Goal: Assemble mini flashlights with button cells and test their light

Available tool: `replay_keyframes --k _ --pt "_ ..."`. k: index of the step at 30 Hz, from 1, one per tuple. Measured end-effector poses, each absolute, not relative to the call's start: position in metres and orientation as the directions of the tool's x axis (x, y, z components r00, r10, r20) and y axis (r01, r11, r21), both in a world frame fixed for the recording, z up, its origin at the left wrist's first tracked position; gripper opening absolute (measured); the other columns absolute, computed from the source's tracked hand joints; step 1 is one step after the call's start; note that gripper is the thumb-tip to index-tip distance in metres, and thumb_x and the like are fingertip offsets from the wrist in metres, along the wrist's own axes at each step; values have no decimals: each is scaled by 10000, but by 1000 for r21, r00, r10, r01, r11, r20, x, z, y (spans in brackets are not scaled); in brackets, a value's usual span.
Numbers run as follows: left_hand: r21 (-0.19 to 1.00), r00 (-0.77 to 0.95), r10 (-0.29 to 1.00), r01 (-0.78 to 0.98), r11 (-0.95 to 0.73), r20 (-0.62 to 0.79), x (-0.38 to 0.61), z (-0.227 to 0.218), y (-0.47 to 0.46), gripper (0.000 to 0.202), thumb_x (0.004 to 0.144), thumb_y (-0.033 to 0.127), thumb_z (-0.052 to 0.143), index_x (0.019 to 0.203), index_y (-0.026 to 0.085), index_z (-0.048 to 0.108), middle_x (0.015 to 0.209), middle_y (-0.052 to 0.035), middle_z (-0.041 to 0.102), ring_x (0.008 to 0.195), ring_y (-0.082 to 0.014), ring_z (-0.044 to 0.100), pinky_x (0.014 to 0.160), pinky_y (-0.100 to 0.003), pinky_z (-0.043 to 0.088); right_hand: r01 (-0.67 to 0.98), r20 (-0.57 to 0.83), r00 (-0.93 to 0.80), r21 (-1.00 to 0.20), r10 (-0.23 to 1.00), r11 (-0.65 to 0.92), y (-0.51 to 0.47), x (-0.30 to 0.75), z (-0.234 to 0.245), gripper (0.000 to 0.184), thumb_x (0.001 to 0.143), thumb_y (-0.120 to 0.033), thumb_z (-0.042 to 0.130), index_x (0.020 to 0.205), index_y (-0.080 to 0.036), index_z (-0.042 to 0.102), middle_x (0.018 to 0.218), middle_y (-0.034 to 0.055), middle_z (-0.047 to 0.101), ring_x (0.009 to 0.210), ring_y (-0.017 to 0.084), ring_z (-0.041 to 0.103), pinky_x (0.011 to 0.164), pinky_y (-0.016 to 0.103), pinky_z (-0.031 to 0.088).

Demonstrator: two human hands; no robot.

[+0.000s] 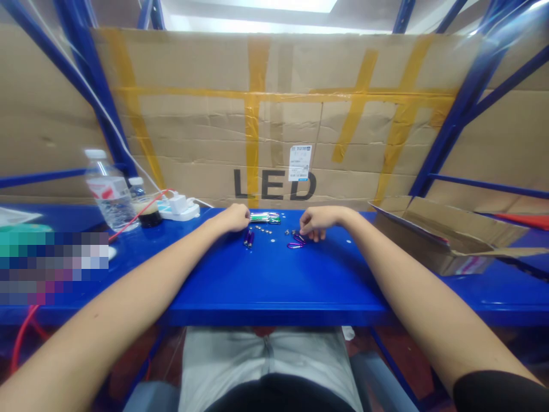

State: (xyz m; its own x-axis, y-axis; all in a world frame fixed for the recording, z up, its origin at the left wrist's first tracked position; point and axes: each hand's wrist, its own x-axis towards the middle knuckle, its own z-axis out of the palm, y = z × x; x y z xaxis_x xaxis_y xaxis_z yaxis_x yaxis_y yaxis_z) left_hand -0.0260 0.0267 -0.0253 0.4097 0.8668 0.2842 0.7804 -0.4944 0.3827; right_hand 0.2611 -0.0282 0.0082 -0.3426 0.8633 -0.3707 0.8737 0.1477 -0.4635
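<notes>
On the blue table, my right hand point(316, 222) reaches down with thumb and fingertips pinched at one of the small purple carabiners point(295, 245). My left hand point(235, 218) rests curled on the surface; whatever its fingers hold, if anything, is hidden. Just below it lie a pair of short dark purple cylinders point(248, 238) with shiny ends. Between the hands is a row of green and silver slim pieces point(265, 218), too small to name surely. Several tiny metal parts point(263, 230) are scattered in front of that row.
An open cardboard box point(446, 240) stands at the right. To the left are a clear water bottle point(110, 194), a small bottle of dark liquid point(148, 209) and a white power strip point(180, 211) with cables. A large taped cardboard sheet point(206, 126) closes off the back between blue posts.
</notes>
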Motion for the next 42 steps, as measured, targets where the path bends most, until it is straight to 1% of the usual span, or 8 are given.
replay_keyframes --k 5,9,15,20,26,31,37,42 --pt "545 364 926 759 -355 96 -22 -24 24 92 641 142 659 562 184 679 470 -30 595 464 -163 557 614 -291 471 841 -359 -405 -507 841 190 -34 255 8 273 706 -373 770 774 -137 652 708 44 688 648 174 679 559 271 544" --pt "497 455 859 704 -508 234 -14 -27 17 104 636 139 646 619 201 729 664 -62 718 633 -191 635 642 -271 476 807 -341 -468 -540 815 238 -43 245 10 230 709 -344 760 785 -142 679 690 34 690 670 157 669 575 241 527" --pt "605 466 847 607 -516 255 -5 -34 15 205 635 88 583 715 187 743 691 -68 713 630 -193 633 638 -285 492 755 -256 -545 -564 798 334 -46 237 12 181 737 -280 700 866 -153 702 814 50 725 693 156 674 541 227 476" --pt "464 393 791 653 -599 468 -9 -39 24 194 658 101 592 719 199 746 775 -97 721 728 -218 633 739 -312 502 790 -24 -463 -465 886 400 -41 239 13 87 802 -195 586 803 -156 664 718 32 685 598 126 623 546 224 448" --pt "496 441 843 681 -538 309 -3 -41 21 259 597 44 606 733 196 765 824 -99 745 767 -237 663 747 -307 502 845 93 -392 -358 915 398 -35 244 8 100 812 -191 559 801 -157 652 716 46 678 602 149 632 567 246 454" --pt "482 546 809 661 -575 217 5 -35 12 331 692 49 544 886 182 777 857 -79 754 814 -216 683 785 -296 516 846 111 -396 -341 912 409 -37 242 8 122 835 -201 549 791 -153 653 696 45 670 604 151 632 567 248 446" --pt "175 570 737 735 -655 364 -2 -32 22 333 866 125 481 1067 151 745 1137 -118 713 1059 -232 646 965 -319 468 856 134 -372 -333 918 395 -38 240 9 129 849 -198 553 823 -152 670 737 56 689 616 147 620 568 247 431" --pt "33 662 691 715 -699 289 -6 -32 30 277 863 186 543 1039 182 757 1046 -92 728 986 -226 656 898 -294 474 862 204 -386 -267 900 430 -38 236 7 141 845 -178 564 827 -152 701 784 63 715 705 157 623 609 243 413"
